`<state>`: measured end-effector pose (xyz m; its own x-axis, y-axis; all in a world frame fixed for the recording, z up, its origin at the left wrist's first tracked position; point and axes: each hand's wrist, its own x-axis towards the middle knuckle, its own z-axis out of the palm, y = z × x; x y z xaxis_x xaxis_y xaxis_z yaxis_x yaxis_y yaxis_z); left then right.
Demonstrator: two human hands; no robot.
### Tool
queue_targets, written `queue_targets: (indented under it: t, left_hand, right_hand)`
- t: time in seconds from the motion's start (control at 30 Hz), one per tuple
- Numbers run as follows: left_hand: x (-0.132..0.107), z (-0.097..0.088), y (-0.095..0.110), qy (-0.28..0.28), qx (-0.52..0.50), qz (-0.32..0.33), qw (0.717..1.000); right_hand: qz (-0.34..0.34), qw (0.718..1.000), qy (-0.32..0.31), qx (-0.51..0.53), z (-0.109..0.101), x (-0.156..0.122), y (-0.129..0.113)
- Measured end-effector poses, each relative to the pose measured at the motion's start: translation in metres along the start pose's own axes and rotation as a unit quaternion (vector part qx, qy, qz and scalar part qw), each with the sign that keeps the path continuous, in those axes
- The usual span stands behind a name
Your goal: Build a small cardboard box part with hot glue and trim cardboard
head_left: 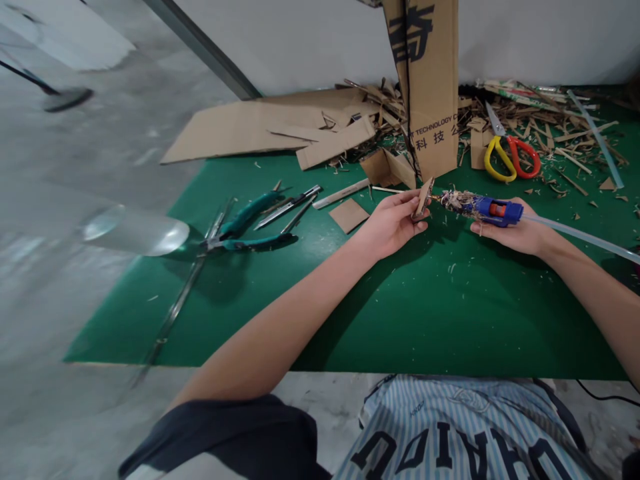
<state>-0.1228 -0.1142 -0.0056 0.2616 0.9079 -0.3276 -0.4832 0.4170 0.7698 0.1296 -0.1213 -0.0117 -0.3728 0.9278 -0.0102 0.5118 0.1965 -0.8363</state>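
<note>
My left hand [393, 223] pinches a small cardboard piece [423, 199] upright over the green mat [310, 307]. My right hand [515, 233] grips a blue glue gun [487, 209] held level. Its crusted nozzle points left and touches the cardboard piece. A clear glue stick [580, 237] trails out of the gun's back to the right.
Green-handled pliers [247, 227], metal blades [287, 207] and a small cardboard square [349, 215] lie left of my hands. Yellow-and-red scissors [510, 157] rest among cardboard scraps [545, 127] at the back. A tall printed cardboard panel [430, 87] stands behind, flat sheets [260, 127] to its left.
</note>
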Motion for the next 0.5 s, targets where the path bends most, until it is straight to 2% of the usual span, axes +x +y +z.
queue_targets:
  t: [0.5]
  left_hand:
    - [-0.0013,0.0033,0.0008,0.02,0.003,-0.004,1.0]
  right_hand:
    - [0.035,0.999,-0.011,-0.022,-0.0023,-0.0008,-0.0038]
